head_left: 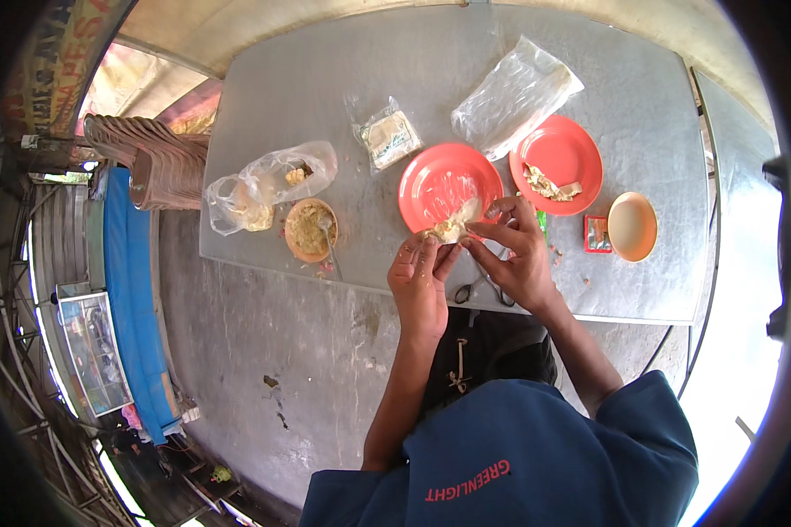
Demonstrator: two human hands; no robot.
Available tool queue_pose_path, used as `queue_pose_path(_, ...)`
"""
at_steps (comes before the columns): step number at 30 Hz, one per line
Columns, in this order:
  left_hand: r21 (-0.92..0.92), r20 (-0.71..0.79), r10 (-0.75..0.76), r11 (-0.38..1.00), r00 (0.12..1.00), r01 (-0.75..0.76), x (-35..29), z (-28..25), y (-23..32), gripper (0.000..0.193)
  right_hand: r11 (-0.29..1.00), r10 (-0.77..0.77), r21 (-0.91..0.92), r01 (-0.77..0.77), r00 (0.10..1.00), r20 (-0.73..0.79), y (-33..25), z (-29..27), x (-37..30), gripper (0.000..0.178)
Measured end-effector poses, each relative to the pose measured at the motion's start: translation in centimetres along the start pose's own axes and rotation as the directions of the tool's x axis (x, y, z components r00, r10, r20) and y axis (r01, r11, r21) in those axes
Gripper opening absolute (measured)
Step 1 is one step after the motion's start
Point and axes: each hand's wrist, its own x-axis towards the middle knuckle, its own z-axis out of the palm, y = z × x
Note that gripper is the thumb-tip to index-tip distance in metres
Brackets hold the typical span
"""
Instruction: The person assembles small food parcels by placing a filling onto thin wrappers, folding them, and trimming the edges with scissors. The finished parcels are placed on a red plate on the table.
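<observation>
My left hand (419, 285) and my right hand (520, 255) meet over the near edge of a red plate (416, 180). Between their fingertips they pinch a thin, pale pastry wrapper (454, 230) with yellowish filling in it. Another red plate (578, 145), to the right, carries a few pale wrapped pieces (549, 186). Mashed yellowish filling (306, 230) lies in a small orange-rimmed bowl to the left, with a metal spoon (332, 250) in it. Dark-handled scissors (463, 293) lie partly hidden below my hands.
A clear bag with food (255, 189) lies at the table's left. Farther back are a packet of square pale sheets (387, 139) and a large clear plastic bag (514, 92). A pale bowl (633, 227) and small red box (597, 234) stand right. Stacked chairs (154, 158) stand beyond the left edge.
</observation>
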Motion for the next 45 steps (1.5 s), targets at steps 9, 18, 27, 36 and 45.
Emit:
queue_pose_path(9,0.015,0.129,-0.032,0.999,0.991,0.03,-2.0,-1.5,1.3,0.029,0.926,0.245,0.267,-0.267,0.963,0.115,-0.9,0.8,-1.8,0.017)
queue_pose_path(18,0.247,0.303,0.048,0.961,0.952,-0.127,-3.6,-4.4,3.2,0.046,0.886,0.282,0.361,-0.291,0.956,0.077,-5.7,1.5,-6.3,0.043)
queue_pose_path(27,0.362,0.53,-0.144,0.929,0.836,-0.07,-4.7,-5.6,1.9,0.057,0.886,0.363,0.31,-0.345,0.932,0.002,-7.2,1.0,-9.9,0.067)
queue_pose_path(36,0.338,0.494,-0.068,0.933,0.867,-0.12,-1.6,-5.0,1.7,0.054,0.912,0.378,0.209,-0.353,0.921,-0.091,-2.3,-0.7,-6.9,0.059)
queue_pose_path(45,0.6,0.016,-0.109,0.797,0.994,0.077,0.0,-8.9,1.4,0.041,0.946,0.278,-0.145,-0.291,0.955,-0.101,14.1,-5.5,4.3,0.054)
